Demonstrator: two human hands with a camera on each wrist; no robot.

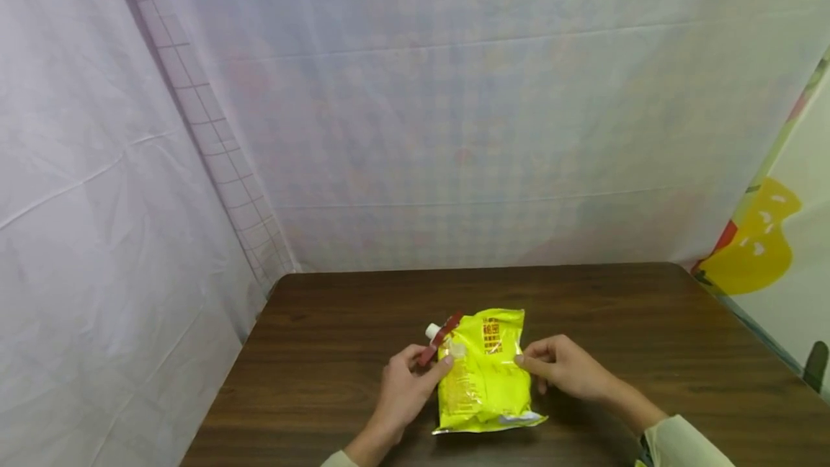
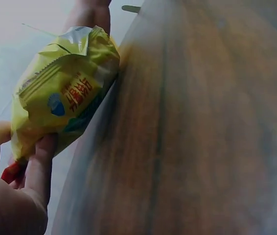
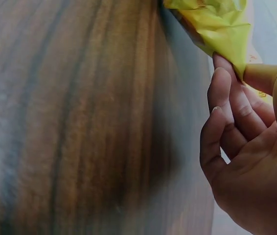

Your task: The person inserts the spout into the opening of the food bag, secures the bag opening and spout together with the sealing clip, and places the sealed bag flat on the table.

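Observation:
A bright yellow plastic bag (image 1: 502, 384) with red and brown print is held over the front middle of the table. Across its upper left corner runs a dark red clip (image 1: 449, 330) with a white cap (image 1: 432, 331) on it. My left hand (image 1: 403, 389) pinches the bag's left side beside the clip, thumb on the face towards me and fingers behind. On the opposite edge, my right hand (image 1: 573, 372) pinches the bag between thumb and fingertips. The left wrist view shows the bag's far face, with a sealed seam and a blue mark. The bag's contents are hidden.
A dark wood-grain table (image 1: 337, 330) lies under both hands. Pale cloth sheets (image 1: 454, 128) hang behind it and along the left. At the right is a white surface with a yellow shape (image 1: 752, 258), and a dark rounded object (image 1: 815, 365) stands at the frame's edge.

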